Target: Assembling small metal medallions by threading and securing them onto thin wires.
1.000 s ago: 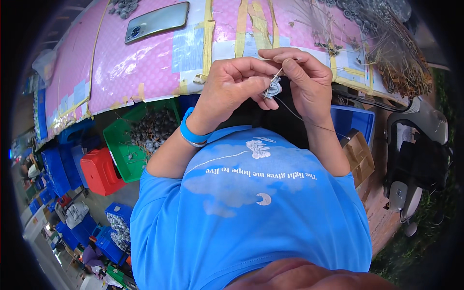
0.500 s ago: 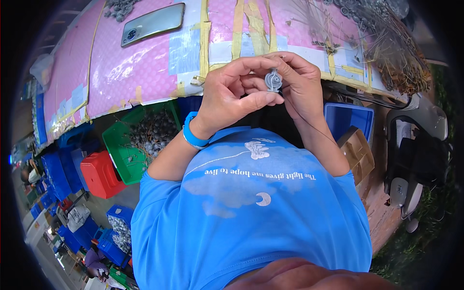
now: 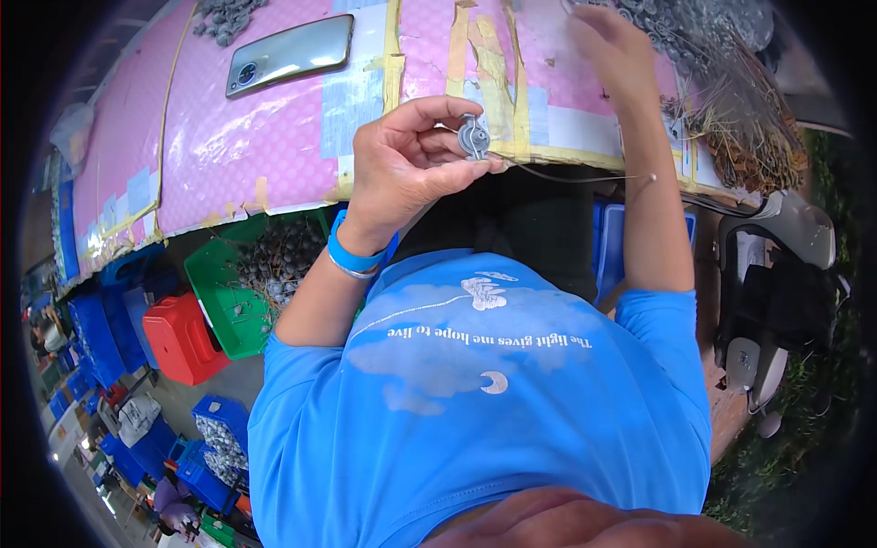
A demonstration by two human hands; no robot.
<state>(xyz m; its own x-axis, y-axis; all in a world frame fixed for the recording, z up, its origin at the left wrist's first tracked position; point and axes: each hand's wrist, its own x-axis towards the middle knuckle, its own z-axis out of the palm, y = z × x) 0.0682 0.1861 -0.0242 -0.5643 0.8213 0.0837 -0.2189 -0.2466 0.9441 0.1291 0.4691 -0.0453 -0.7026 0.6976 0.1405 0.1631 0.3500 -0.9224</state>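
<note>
The left hand (image 3: pixel 402 173) pinches a small round grey metal part (image 3: pixel 473 137) by its rim above the pink-covered table (image 3: pixel 228 146), seemingly light, stiff and slippery, while the right hand (image 3: pixel 614 46), grip unclear, reaches toward the grey parts pile (image 3: pixel 694 32).

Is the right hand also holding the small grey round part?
No, only the left hand pinches the small grey round part; the right hand reaches toward the pile of wire pieces.
</note>
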